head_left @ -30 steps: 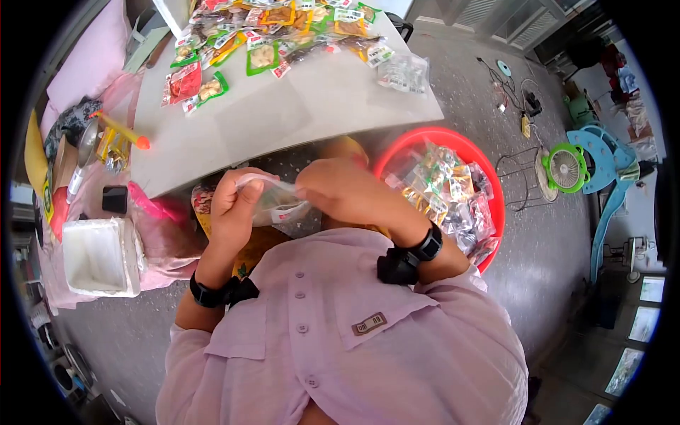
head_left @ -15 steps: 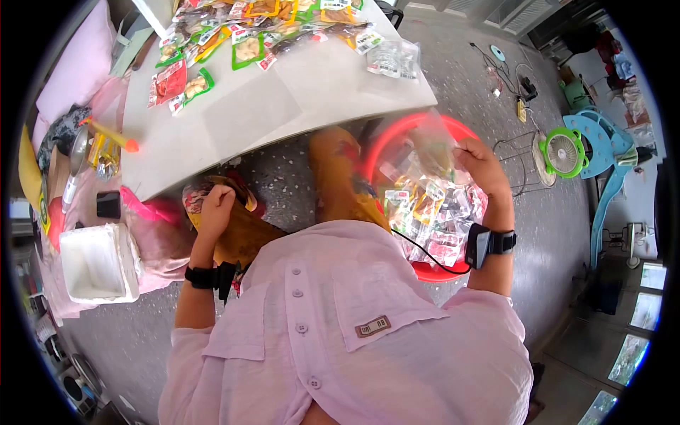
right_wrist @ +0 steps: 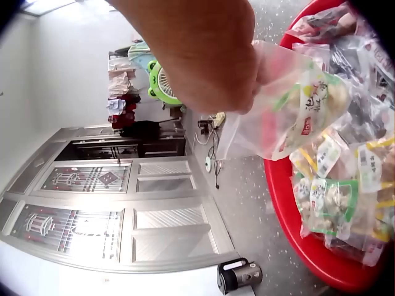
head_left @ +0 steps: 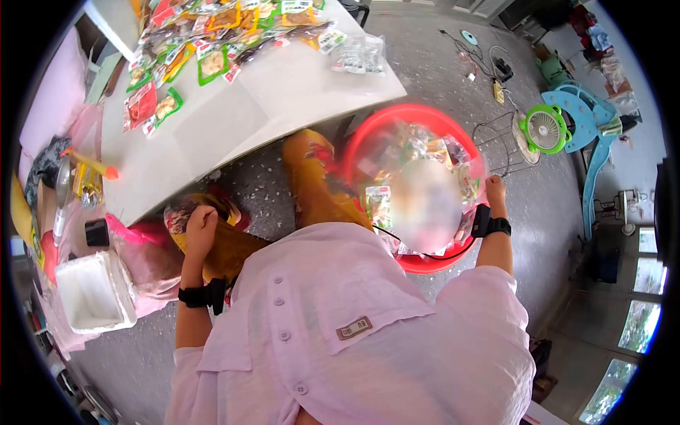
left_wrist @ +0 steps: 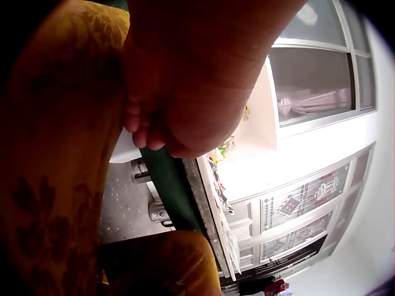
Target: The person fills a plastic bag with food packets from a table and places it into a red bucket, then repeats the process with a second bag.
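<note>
Beside the right rim of the red basin (head_left: 418, 268), my right hand (head_left: 494, 195) grips the upper part of a clear plastic bag (right_wrist: 237, 143). Through the bag a food packet (right_wrist: 311, 108) with a white label and dark and red lettering shows, over the basin's edge in the right wrist view. In the head view the basin's middle is blurred, and small food packets (head_left: 377, 202) show round it. My left hand (head_left: 202, 228) rests on the left thigh (head_left: 234, 258), its fingers curled in with nothing in them. Its fingertips (left_wrist: 141, 137) show under the palm in the left wrist view.
A white table (head_left: 283, 106) bears many colourful food packets (head_left: 212, 62) and a clear bag of small packs (head_left: 358, 55). At the left, a white foam box (head_left: 92, 297) stands on pink cloth. A green fan (head_left: 545, 129) and loose cords (head_left: 489, 67) are on the floor at right.
Both hands held a clear bag at the lap one second ago. My left hand let go and settled on the thigh; my right hand carried a bag rightward over the basin, then toward its right rim.
</note>
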A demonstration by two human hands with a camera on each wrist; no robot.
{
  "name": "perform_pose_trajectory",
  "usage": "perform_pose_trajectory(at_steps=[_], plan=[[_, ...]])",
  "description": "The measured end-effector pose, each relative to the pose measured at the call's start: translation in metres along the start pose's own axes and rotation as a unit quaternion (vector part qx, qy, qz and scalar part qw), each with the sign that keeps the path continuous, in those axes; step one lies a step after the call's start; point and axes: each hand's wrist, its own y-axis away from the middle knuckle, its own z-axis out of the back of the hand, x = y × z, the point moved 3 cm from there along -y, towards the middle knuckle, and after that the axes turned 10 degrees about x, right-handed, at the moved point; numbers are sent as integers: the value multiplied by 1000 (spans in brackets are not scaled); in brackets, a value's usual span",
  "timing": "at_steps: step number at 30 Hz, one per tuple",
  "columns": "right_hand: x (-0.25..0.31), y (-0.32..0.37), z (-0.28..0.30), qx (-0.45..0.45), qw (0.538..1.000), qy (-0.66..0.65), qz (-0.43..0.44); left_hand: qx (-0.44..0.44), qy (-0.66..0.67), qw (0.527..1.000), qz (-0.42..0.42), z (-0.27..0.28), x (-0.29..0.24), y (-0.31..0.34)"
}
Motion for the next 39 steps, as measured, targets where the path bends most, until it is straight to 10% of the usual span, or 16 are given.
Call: perform_pose_trajectory(at_steps=[17,23,29,36,39], plan=[[-17,13,-36,23,982,-143,-125,11,-16,999,46,-3,3,0],[49,-30,-5,-80,996,47,-14,24,-9,998,56,-2,-1,-2],[130,-63,-21,-131,985,-98,48,20,20,997,77,-5,-2,-3],[281,10,-111,108,918,-325,198,5,10,999,46,0,-7,-1],[316,35,-133,70,915,-231,324,-43,24,997,55,13,-9,3]])
